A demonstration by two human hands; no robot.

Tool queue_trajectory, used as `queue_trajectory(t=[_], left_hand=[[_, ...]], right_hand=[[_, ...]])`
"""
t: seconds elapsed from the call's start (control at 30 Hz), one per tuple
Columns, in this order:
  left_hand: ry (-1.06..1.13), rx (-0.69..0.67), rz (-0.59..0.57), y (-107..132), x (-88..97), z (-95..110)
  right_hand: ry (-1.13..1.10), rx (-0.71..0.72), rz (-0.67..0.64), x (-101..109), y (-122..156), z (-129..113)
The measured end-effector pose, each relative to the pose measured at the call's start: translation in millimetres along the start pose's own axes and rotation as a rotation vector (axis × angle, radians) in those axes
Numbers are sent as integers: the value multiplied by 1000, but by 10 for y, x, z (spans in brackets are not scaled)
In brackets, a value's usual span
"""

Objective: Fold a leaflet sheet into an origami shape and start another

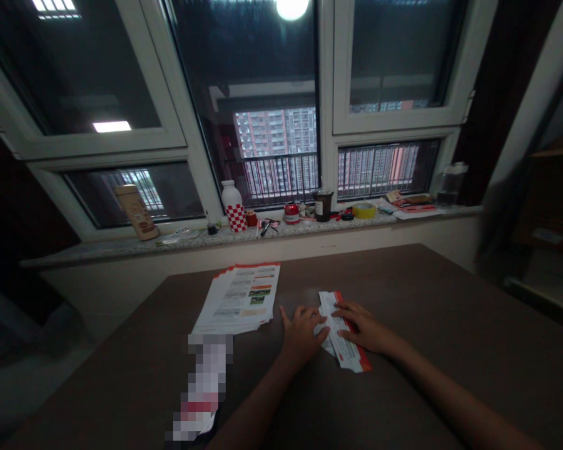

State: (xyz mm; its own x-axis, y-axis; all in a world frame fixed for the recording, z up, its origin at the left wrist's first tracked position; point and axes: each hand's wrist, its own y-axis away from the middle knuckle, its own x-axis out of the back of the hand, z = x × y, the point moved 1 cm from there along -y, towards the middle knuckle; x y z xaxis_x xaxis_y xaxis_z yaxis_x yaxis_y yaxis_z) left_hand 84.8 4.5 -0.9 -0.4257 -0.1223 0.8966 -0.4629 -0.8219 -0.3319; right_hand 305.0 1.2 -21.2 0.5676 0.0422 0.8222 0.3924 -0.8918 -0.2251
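Observation:
A printed leaflet (341, 331), folded into a narrow white strip with a red-orange edge, lies flat on the brown table (426, 300). My left hand (303, 331) is at its left side; its little finger spreads outward while the forefinger and thumb touch the paper's edge. My right hand (363, 328) rests from the right across the strip, with fingers stretched out and apart over the print. Part of a pale layer sticks out under the strip by my left thumb. Both hands look open, pressing on the paper rather than gripping it.
A fanned stack of printed sheets (244, 300) lies left of my hands. Nearer me is a pixelated, blurred-out object (204, 387). On the windowsill stand a tan tumbler (137, 212), a white-and-red checkered bottle (234, 207), a dark cup (323, 206) and yellow tape (364, 210).

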Motion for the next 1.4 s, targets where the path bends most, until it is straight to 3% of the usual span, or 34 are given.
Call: queue_trajectory(t=[0.3,0.57,0.83,1.1,1.4], left_hand=[[-18,33,0,2,-15,-12],[-72,50,-54,-18,2,-38],[-83,55,-73,-14,10,-39],[-76,40,-45,-6,-3,-44],[-78,33,-35,21,2,2]], right_hand=[[55,-2,156,-31,-92,-58],[100,-75,106,-66,-119,-69],[58,-26,9,-67,-48,38],[15,5,-88,18,31,-13],[24,6,-48,12,54,-56]])
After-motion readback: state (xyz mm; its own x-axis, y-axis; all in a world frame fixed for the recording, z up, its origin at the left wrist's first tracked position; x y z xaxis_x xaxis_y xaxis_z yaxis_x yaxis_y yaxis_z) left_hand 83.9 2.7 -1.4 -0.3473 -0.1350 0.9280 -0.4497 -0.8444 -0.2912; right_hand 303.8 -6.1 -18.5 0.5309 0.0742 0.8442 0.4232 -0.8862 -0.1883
